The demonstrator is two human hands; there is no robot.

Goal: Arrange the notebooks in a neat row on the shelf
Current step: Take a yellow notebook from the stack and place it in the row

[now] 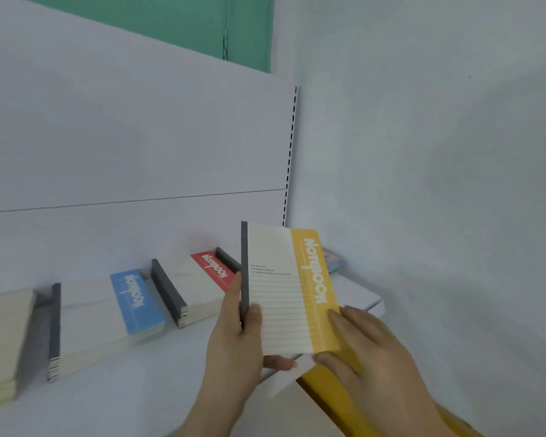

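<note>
Both hands hold a yellow-and-cream notebook [284, 288] with a grey spine above the white shelf [133, 383]. My left hand [234, 339] grips its spine edge. My right hand [366, 345] holds its lower yellow corner, fingers underneath. A red notebook stack [213, 269] and a blue notebook stack [134, 302] lie flat on the shelf to the left, each with a grey spine. A cream stack [4, 335] lies at the far left edge. More yellow notebooks [331, 386] show below my right hand.
The white back panel [139, 137] of the shelf rises behind the stacks, with a slotted upright [290, 152] at its right end. A pale wall [438, 184] closes the right side. A small bluish object [336, 263] sits at the shelf's far right corner.
</note>
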